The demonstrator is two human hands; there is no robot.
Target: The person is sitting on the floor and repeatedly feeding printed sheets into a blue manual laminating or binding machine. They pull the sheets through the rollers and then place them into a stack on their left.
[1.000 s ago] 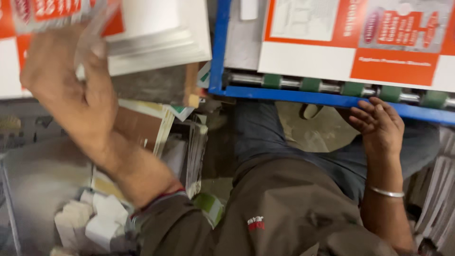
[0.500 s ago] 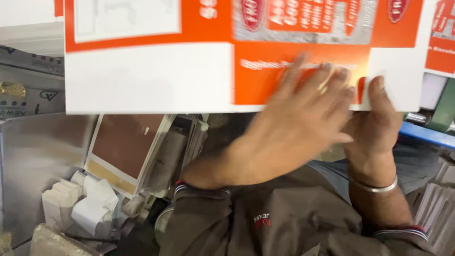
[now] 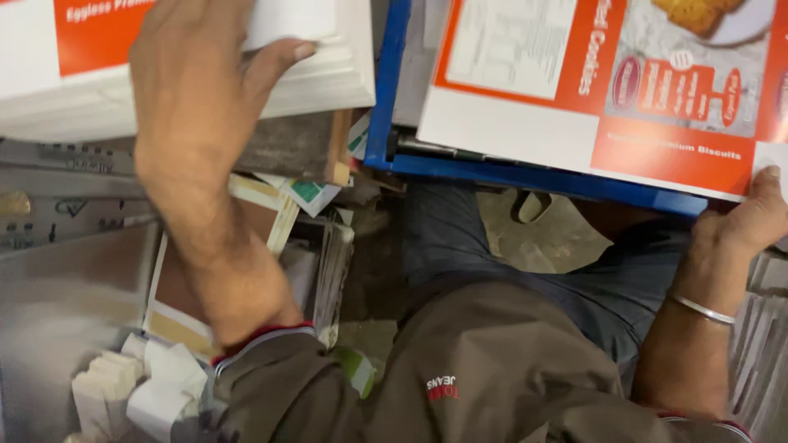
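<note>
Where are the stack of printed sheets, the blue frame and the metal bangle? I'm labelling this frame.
stack of printed sheets (image 3: 328,78): head view, white edge of the pile.
blue frame (image 3: 525,176): head view, its front bar.
metal bangle (image 3: 702,309): head view, band on the right wrist.

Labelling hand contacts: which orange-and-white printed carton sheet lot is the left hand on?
The thick stack of orange-and-white printed carton sheets at upper left, under the left hand. The single orange-and-white sheet on the blue metal frame meets only the right hand.

Left hand (image 3: 193,90): fingertips run off the far edge. Right hand (image 3: 751,221): only thumb shows; fingers hidden under the printed sheet (image 3: 607,82), itself cropped far and right.
</note>
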